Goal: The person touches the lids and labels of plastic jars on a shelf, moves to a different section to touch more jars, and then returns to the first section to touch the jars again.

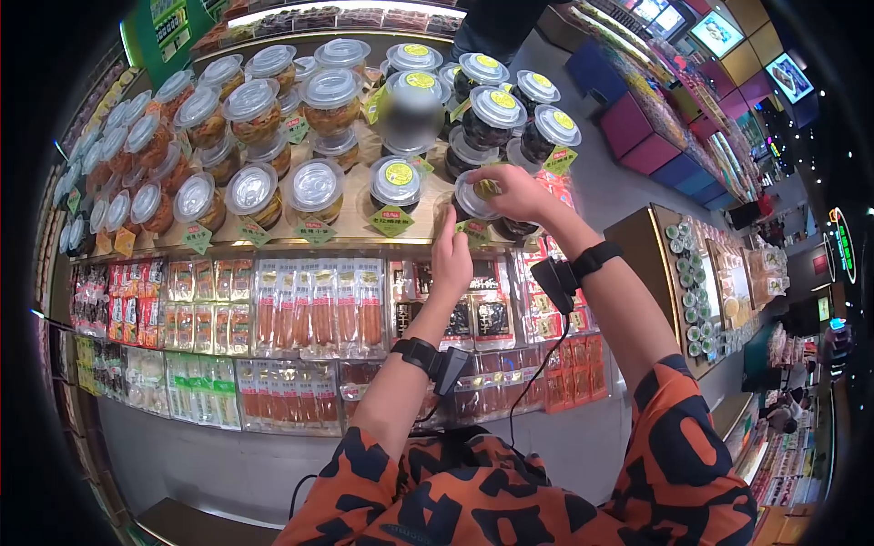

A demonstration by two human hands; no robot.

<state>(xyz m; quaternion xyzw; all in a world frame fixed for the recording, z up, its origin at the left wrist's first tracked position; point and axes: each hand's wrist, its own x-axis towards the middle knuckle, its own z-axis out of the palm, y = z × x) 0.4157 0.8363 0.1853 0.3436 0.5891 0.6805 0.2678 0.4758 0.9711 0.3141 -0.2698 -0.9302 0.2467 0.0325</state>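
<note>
A clear-lidded plastic tub (pixel 472 202) stands in the front row of the display shelf, at its right part. My right hand (pixel 512 193) reaches over it from the right, fingers bent down around the lid and partly covering its yellow sticker. Upright at the tub's front left is my left hand (pixel 451 261), its fingers stretched out close to the tub's side. Just left of it sits another tub with a yellow round sticker (pixel 397 182), behind a green diamond-shaped label (pixel 391 221).
Stacked lidded tubs (pixel 332 96) fill the shelf behind and to the left. Packaged snacks (pixel 319 305) hang in rows below the wooden shelf edge (pixel 300 244). A person in dark clothing (pixel 496 32) stands behind the display. On the right is another display counter (pixel 651 264).
</note>
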